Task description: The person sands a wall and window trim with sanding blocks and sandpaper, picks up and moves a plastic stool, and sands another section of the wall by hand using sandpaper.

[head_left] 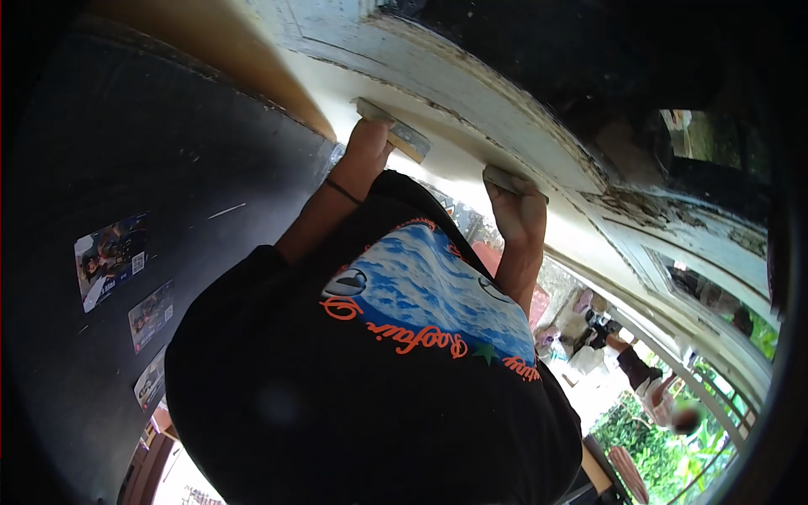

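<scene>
My left hand (368, 145) is closed around a flat putty blade (409, 140), a rectangular piece smeared grey with a yellowish strip along one edge. It is close to a pale, smooth panel (454, 126). Further right, my right hand (520, 212) grips a second flat grey blade (503, 178), which lies against or very near the same panel; contact is hard to tell. Its fingers and part of the blade are hidden from this angle. Both forearms reach forward from my black printed shirt (278, 362).
A dark wall (194, 168) with several posters (111, 259) runs along the left. White moulding with worn, peeling paint (673, 210) borders the panel. At lower right, another person (656, 389) is near a railing (673, 358), with green plants (623, 438) beyond.
</scene>
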`<state>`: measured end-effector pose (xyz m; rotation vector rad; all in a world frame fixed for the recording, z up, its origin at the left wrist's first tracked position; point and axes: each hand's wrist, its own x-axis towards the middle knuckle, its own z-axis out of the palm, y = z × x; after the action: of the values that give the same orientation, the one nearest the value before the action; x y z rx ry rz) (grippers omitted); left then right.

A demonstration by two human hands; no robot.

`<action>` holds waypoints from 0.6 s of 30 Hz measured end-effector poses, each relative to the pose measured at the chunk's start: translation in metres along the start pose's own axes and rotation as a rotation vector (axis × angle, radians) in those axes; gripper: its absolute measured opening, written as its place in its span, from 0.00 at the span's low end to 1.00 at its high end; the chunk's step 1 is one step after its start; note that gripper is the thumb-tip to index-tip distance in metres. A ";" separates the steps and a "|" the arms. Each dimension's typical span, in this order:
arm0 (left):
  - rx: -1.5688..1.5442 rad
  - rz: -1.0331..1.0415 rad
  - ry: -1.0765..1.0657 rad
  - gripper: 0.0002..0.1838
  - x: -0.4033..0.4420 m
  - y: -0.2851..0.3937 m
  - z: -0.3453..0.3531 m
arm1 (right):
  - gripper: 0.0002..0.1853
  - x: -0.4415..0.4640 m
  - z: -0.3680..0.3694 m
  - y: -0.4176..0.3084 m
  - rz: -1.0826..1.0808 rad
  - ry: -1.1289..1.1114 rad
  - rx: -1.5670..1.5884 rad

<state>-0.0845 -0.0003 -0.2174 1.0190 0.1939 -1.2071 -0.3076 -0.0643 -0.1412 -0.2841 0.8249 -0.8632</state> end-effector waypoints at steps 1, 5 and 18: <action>0.043 0.011 0.073 0.19 0.002 0.001 -0.002 | 0.16 0.002 -0.001 0.001 -0.017 0.010 0.006; 0.032 0.029 0.123 0.18 0.037 0.016 -0.024 | 0.15 0.002 0.003 -0.004 -0.011 0.006 -0.092; -0.004 0.067 0.333 0.18 0.091 0.025 -0.077 | 0.15 0.004 0.007 -0.010 0.052 -0.029 -0.094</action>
<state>0.0011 -0.0060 -0.3035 1.2098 0.4187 -0.9706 -0.3070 -0.0745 -0.1333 -0.3554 0.8434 -0.7710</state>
